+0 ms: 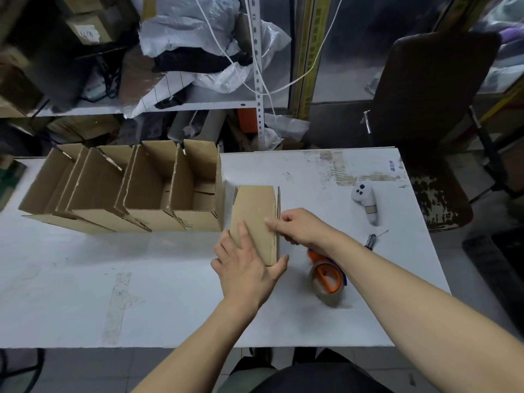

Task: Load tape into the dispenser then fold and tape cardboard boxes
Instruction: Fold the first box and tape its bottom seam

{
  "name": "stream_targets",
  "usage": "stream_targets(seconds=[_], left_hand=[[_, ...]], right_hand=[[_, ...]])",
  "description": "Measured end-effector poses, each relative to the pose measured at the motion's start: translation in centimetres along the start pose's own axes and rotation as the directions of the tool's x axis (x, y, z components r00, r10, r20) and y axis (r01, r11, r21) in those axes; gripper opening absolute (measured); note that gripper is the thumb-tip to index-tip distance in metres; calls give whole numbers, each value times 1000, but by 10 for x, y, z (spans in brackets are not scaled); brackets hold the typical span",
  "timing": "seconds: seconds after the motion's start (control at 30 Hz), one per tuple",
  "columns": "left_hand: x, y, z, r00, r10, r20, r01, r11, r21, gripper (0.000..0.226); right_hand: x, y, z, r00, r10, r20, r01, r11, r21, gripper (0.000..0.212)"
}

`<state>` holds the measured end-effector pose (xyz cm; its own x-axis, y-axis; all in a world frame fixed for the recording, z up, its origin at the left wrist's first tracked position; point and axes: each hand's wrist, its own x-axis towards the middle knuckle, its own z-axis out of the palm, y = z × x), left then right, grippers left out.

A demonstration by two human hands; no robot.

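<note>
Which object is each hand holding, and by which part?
Both hold the cardboard box. The left hand clasps its near end, thumb round the corner. The right hand pinches the flap edge on its right side.

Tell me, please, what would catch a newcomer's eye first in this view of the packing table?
Most striking are the two bare hands at the centre: the left hand grips the near end of a cardboard box, while the right hand pinches its right edge. Just left stands a row of open boxes. An orange tape dispenser lies under the right forearm, on the white table.
</note>
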<state>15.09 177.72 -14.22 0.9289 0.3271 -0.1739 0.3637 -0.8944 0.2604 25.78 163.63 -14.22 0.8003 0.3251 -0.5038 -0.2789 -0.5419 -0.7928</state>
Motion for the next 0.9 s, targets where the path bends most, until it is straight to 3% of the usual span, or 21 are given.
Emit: stream_targets(seconds=[0.1,0.3,0.43,0.47,0.57,0.73,0.83,0.9], left_hand=[[0,4,1,1000,2,-9,-2,1000,-5,124],[-3,2,0,1000,-8,12,8,1000,-15,129],[-7,3,-4,997,14,70,-13,1000,-18,130],[-7,3,-5,997,12,80,-9,999,-42,127],[-4,-2,-7,997,14,81,-4,993,-120,115],[-4,-5,-6,998,20,52,-12,988,-151,112],[-5,-6,-6,999,8,35,-2,984,-178,114],[-6,-6,-6,999,9,34,-4,985,-172,114]], right_hand=[[-10,4,7,999,-12,38,15,997,-73,52],[-23,20,17,1000,-4,18,3,1000,24,41],[-33,21,17,999,-49,-12,48,995,-82,42],[-34,20,18,999,-50,-15,49,998,-38,41],[-38,24,19,994,31,100,-62,944,324,38],[-34,28,23,981,131,147,-187,851,490,32],[-35,42,14,992,113,59,-127,892,433,25],[-36,66,-2,973,128,-194,-101,985,142,8]])
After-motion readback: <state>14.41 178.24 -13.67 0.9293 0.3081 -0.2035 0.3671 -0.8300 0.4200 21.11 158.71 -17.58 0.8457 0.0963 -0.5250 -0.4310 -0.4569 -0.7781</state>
